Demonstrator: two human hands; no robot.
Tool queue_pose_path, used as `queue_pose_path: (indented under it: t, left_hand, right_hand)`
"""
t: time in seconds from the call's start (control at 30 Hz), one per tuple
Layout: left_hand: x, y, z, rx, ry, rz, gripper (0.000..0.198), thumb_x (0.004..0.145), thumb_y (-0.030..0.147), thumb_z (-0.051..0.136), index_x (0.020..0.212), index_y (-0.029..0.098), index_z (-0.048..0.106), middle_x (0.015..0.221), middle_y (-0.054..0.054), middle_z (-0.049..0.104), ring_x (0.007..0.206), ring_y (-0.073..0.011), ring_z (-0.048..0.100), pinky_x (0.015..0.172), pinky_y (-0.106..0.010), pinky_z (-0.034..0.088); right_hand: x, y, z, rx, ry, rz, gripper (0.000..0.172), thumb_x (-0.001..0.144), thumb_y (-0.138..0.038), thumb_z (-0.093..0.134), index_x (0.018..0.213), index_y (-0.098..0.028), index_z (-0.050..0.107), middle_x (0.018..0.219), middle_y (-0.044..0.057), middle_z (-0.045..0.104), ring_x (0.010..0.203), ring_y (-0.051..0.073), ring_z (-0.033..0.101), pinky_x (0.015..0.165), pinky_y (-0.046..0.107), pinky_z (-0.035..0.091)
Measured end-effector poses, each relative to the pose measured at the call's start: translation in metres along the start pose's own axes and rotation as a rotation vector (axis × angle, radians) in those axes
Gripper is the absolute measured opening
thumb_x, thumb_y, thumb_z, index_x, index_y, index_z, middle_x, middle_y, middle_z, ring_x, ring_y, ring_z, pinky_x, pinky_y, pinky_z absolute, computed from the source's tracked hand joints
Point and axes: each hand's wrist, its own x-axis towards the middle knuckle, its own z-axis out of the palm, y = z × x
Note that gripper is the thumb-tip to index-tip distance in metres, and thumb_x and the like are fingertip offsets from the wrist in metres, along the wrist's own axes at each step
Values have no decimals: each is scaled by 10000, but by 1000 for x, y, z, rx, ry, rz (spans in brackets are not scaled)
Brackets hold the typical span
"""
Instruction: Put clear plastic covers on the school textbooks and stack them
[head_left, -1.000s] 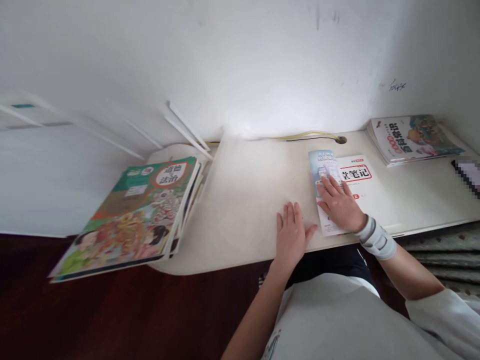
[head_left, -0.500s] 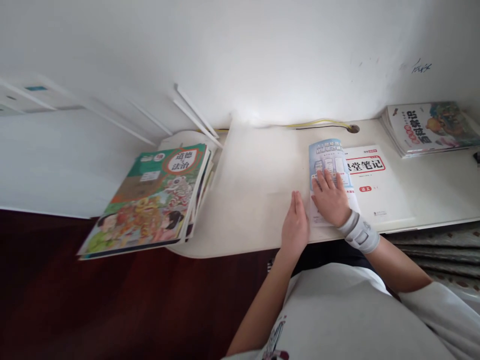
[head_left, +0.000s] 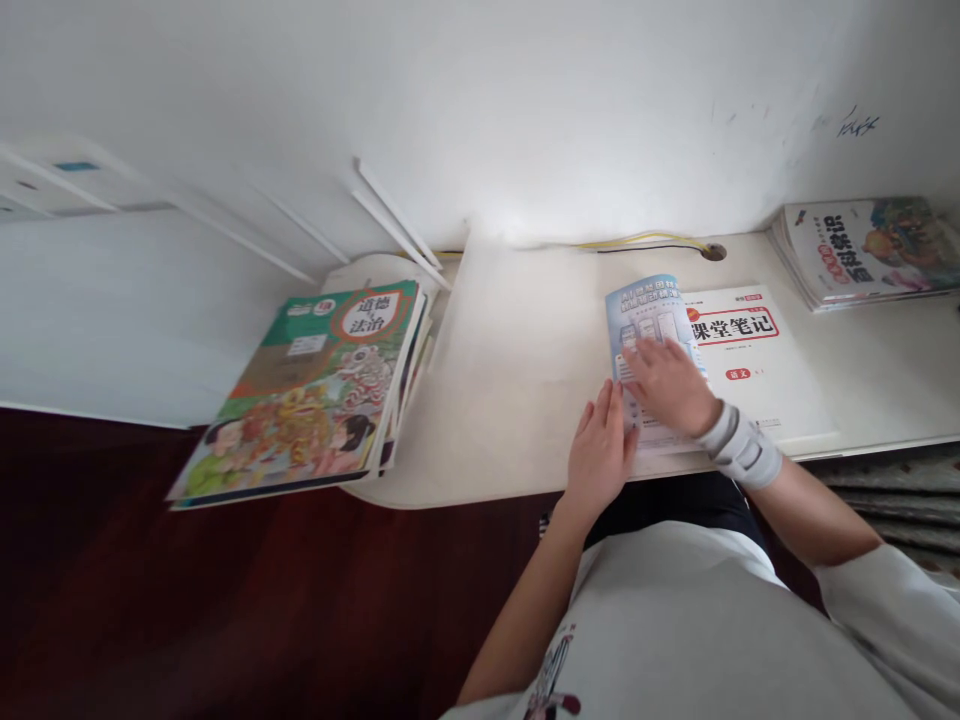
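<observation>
A white book [head_left: 757,400] with a red-framed title lies on the desk in front of me. Along its left side is a blue and white printed sheet [head_left: 643,300]; whether it is a cover flap or a loose leaflet I cannot tell. My right hand [head_left: 667,385], with a grey band at the wrist, rests open over this sheet, fingers stretched to the left and slightly blurred. At the sheet's left edge is my left hand [head_left: 600,450], open, its fingers extended and the fingertips close to the right hand's.
A stack of books with a green illustrated cover [head_left: 307,390] juts over the desk's left end. More books [head_left: 862,250] are stacked at the back right. Yellow and black cables run along the wall to a desk hole [head_left: 714,253]. White dividers [head_left: 397,215] stand at the left.
My left hand has moved right and up against the sheet's edge. My right hand has shifted slightly, its fingers now pointing more to the left. The sheet's left edge has moved a little left.
</observation>
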Motion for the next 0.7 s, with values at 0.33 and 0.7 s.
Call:
queue_pose_path:
  t: [0.33,0.7]
  left_hand:
    - [0,3,-5,85,-50,19,499,901,174,357,1393,123,293,1451,-186,352,1355,-243,313,1081,-465,319]
    - [-1,1,5,144,29,54,445,874,58,341,1304,119,436,1421,-192,396,1359,-275,296,1066,-489,344]
  right_hand:
    - [92,93,-6,89,-79,69,638,746,-375,607,1300,-97,459,1327,192,437,1250,346,363,1002,467,352]
    - [92,91,-1,37,-61,40,490,712,-330,613,1107,-42,594,1223,204,451,1163,359,371,1004,460,322]
